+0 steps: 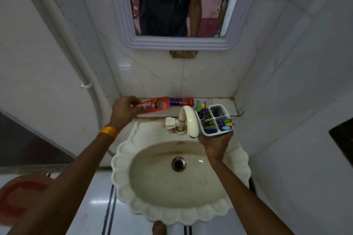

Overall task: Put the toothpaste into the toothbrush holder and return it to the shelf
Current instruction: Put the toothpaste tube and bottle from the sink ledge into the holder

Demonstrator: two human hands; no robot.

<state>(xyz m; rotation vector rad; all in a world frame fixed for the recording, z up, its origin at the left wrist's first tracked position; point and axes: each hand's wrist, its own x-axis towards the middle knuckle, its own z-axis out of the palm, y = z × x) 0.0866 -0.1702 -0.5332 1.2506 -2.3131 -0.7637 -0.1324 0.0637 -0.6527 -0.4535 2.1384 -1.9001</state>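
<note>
1. The white scalloped sink (122, 181) fills the lower centre of the frame, its drain (179, 164) in the middle of the basin.
2. A mirror (172, 5) in a white ribbed frame hangs at the top centre, on the tiled wall.
3. A narrow shelf (219, 103) runs across the middle of the frame, just behind the sink.
4. The cream tap (189, 120) curves forward from the sink's back edge, at centre.
5. The left hand (124, 110), at centre left with a gold bangle (108, 132) on its wrist, is closed on the left end of the toothpaste (154, 106), a red box lying at the left end of the shelf.
6. The right hand (216, 143), right of centre, grips the toothbrush holder (214, 120) from below, holding it over the sink's back rim just right of the tap. The two hands are well apart.
7. The holder is white with four compartments; coloured toothbrushes (227, 123) stick out of three, and the far right one looks empty.
8. A second, darker red and purple box (181, 101) lies on the shelf between the toothpaste and the holder.
</note>
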